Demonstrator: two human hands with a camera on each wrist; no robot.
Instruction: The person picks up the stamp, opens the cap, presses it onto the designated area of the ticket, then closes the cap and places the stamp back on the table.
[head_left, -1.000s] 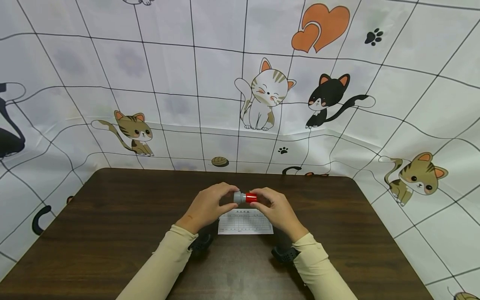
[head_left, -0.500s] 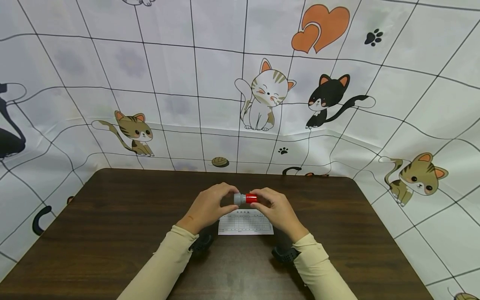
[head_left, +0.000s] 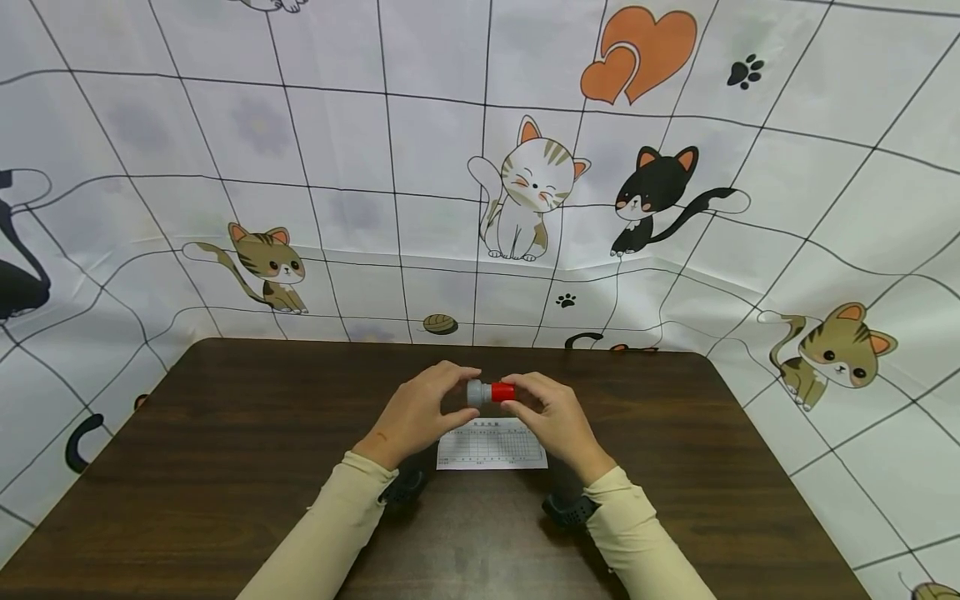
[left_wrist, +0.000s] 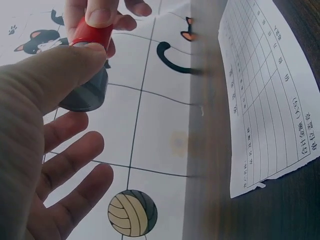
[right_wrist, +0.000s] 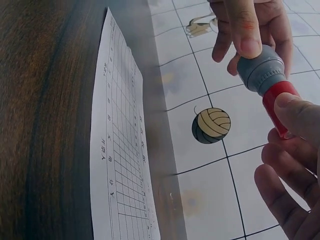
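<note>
- A white sheet (head_left: 435, 150) rises behind everything, ruled with dark lines and printed with cartoon cats, paw prints, orange hearts and balls of yarn.
- Below it spreads the dark brown wooden table (head_left: 225, 467) I am working over.
- My cream sleeves, the left sleeve (head_left: 322, 525) and the right sleeve (head_left: 648, 533), reach in from the near edge.
- My left hand (head_left: 420, 412) pinches the grey end of a small piece between thumb and fingertip, the lower fingers held away from it.
- My right hand (head_left: 558, 421) grasps the red end, my thumb on its side and the lower fingers loosely bent.
- A white paper form (head_left: 491, 450), printed with a table of ruled rows and columns, lies on the wood between my wrists.
- A dark band sits at each wrist, the left band (head_left: 405, 487) and the right band (head_left: 570, 510).
- The smallest is the grey-and-red piece (head_left: 491, 392) itself, held up between my two hands, roughly level, just past the paper's far edge as my head camera sees it.
</note>
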